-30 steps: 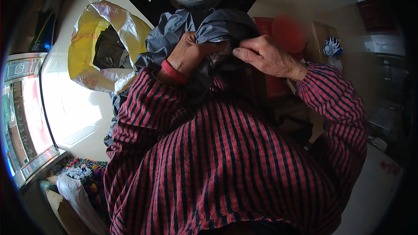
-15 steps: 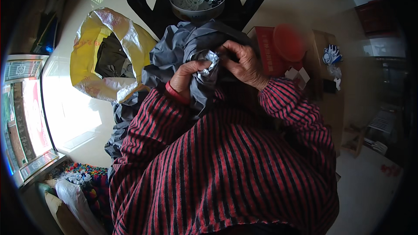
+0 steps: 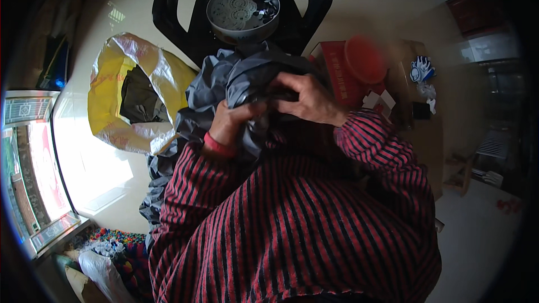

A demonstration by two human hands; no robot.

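A bunched heap of dark grey, slightly shiny fabric (image 3: 210,87) lies across my lap. My left hand (image 3: 229,122), with a red band at its wrist, is closed on a fold of it, thumb on top. Close beside it my right hand (image 3: 311,100) has thumb and forefinger at the same fold, pinching there. Whether something small sits between those right fingertips is hidden in the dark folds. Beyond the fabric, a round tin (image 3: 243,35) on a black chair holds pale lacy discs and several small dark and light round pieces.
The black chair (image 3: 315,8) has raised arms on both sides. To the left stands an open yellow and silver bag (image 3: 101,98) with dark cloth inside. On the right are a red box (image 3: 332,70), a red round stool or lid (image 3: 365,59) and a patterned glove (image 3: 421,70) on cardboard.
Both hands have come lower and nearer to me in the picture. The silvery patch of fabric seen between them earlier is turned out of sight. The surroundings shifted slightly with my head.
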